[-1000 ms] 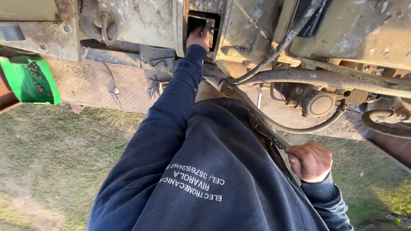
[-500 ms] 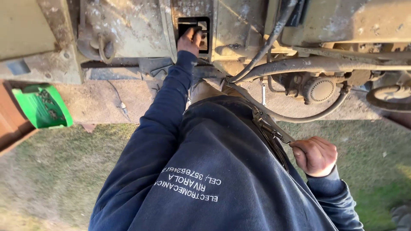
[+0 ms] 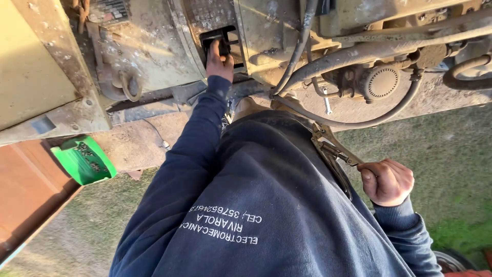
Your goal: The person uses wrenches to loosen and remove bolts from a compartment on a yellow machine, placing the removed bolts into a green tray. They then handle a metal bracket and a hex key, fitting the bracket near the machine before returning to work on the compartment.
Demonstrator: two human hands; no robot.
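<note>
My left hand (image 3: 219, 59) reaches up on a dark blue sleeve into a dark rectangular opening (image 3: 230, 38) in a dirty, mud-caked machine housing (image 3: 154, 46). Its fingertips are inside the recess against a black part, and the grip itself is hidden. My right hand (image 3: 387, 180) is low at the right, closed in a fist around the handles of metal pliers (image 3: 333, 151). The plier jaws point up-left toward the machine, beside my dark blue sweatshirt (image 3: 266, 205).
Thick rubber hoses (image 3: 359, 51) curve across the machine at the upper right, near a round ribbed metal part (image 3: 382, 82). A green plastic container (image 3: 84, 160) lies at the left by a reddish board (image 3: 25, 195). Grass (image 3: 441, 149) covers the ground.
The view has shifted, so the machine sits lower and larger in frame. My left hand stays at the opening, slightly deeper. My right hand keeps hold of the pliers.
</note>
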